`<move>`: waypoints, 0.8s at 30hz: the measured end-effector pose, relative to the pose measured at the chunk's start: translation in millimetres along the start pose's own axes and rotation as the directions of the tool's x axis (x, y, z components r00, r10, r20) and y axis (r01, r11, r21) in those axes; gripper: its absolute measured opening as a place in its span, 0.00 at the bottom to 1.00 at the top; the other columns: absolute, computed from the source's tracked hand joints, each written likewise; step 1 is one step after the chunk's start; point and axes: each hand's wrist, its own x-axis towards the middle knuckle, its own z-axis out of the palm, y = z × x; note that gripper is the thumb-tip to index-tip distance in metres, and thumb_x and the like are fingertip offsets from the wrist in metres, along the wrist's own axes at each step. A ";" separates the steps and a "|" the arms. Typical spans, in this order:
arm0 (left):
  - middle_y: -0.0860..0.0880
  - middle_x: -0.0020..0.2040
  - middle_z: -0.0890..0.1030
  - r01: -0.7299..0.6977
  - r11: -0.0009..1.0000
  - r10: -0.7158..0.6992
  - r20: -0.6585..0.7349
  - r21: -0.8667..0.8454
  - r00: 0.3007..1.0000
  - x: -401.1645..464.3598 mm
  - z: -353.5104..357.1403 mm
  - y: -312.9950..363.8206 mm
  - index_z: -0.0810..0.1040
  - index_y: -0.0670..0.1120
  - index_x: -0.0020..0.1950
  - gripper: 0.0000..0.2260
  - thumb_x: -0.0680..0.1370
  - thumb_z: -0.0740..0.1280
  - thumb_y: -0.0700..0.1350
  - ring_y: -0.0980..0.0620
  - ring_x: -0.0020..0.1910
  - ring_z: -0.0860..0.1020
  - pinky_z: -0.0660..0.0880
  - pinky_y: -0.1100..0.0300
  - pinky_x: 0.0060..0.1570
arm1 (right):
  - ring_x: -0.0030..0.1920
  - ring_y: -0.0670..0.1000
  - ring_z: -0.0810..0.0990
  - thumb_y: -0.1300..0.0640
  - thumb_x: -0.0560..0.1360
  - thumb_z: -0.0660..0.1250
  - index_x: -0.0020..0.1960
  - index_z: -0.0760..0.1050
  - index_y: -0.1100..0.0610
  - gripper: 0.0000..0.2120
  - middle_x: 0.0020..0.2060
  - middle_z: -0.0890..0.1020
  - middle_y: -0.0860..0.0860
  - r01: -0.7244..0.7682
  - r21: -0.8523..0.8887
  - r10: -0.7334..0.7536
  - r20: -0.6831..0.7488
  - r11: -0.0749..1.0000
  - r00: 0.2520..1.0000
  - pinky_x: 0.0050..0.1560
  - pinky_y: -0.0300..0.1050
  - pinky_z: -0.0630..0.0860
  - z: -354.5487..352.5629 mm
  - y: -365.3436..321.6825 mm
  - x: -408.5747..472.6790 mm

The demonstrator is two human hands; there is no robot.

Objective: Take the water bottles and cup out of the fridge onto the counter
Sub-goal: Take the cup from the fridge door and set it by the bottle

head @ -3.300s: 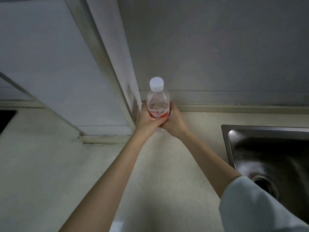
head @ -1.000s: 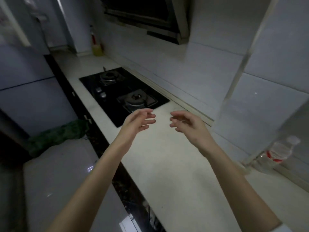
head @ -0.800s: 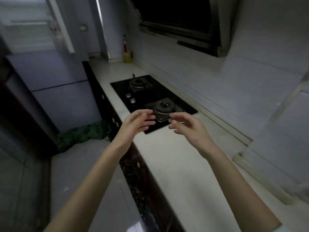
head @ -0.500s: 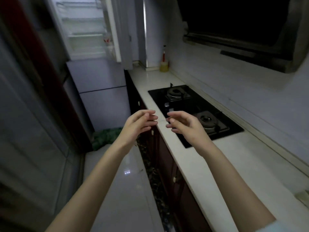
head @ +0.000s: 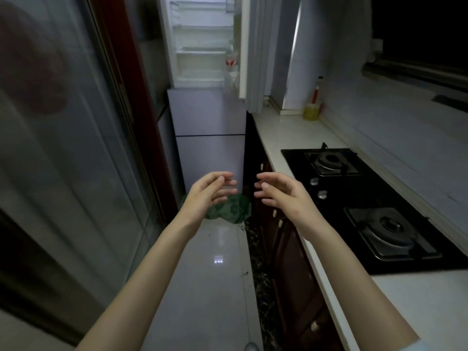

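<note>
Floor (head: 210, 287): glossy pale tiles, mirroring a ceiling light. Counter (head: 286, 133): smooth light stone-like top, slight sheen. Hob (head: 364, 206), set into the counter: black glass, glossy, with dull grey metal burners. Cabinet fronts (head: 286, 262) below the counter: dark reddish wood look, semi-gloss. Fridge (head: 210, 117) at the counter's far end: smooth grey doors, white plastic shelves inside. Cloth (head: 230, 209) at the fridge's foot: green, crumpled, matt. Sliding door (head: 71, 148) opposite the counter: reflective glass.

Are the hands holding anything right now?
No. The left hand and the right hand are both empty, fingers loosely curled, held up in front of the open fridge.
</note>
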 end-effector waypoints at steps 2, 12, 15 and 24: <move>0.49 0.48 0.82 -0.008 1.000 0.008 -0.018 -0.008 1.000 23.5 -11.0 -2.7 0.77 0.49 0.51 0.10 0.81 0.56 0.43 0.58 0.43 0.83 0.76 0.69 0.41 | 0.45 0.45 0.82 0.61 0.78 0.62 0.54 0.76 0.51 0.08 0.49 0.81 0.52 0.010 0.007 -0.010 0.031 1.000 0.999 0.47 0.35 0.78 4.0 7.2 30.1; 0.49 0.48 0.82 -0.038 0.999 0.038 -0.129 -0.001 0.991 173.1 -46.7 -9.9 0.77 0.50 0.51 0.10 0.81 0.56 0.44 0.59 0.43 0.83 0.74 0.66 0.44 | 0.46 0.46 0.82 0.60 0.77 0.62 0.52 0.75 0.48 0.08 0.48 0.81 0.51 0.051 -0.005 -0.050 0.140 0.999 0.989 0.45 0.35 0.76 -0.5 26.2 197.1; 0.49 0.49 0.82 -0.048 0.999 0.048 -0.139 0.003 0.989 214.4 -52.8 -10.5 0.77 0.49 0.51 0.10 0.81 0.56 0.44 0.59 0.43 0.82 0.75 0.66 0.45 | 0.47 0.48 0.81 0.60 0.78 0.62 0.53 0.75 0.50 0.08 0.49 0.81 0.53 0.053 -0.024 -0.049 0.159 0.998 0.986 0.46 0.36 0.76 -1.1 29.9 240.9; 0.49 0.50 0.81 -0.040 0.999 0.041 -0.150 0.006 0.988 320.9 -89.2 -17.2 0.76 0.49 0.52 0.09 0.81 0.56 0.44 0.54 0.47 0.81 0.74 0.63 0.48 | 0.46 0.48 0.81 0.61 0.78 0.62 0.51 0.75 0.49 0.08 0.48 0.80 0.54 0.041 0.000 -0.040 0.178 0.999 0.983 0.45 0.34 0.76 15.2 43.6 356.3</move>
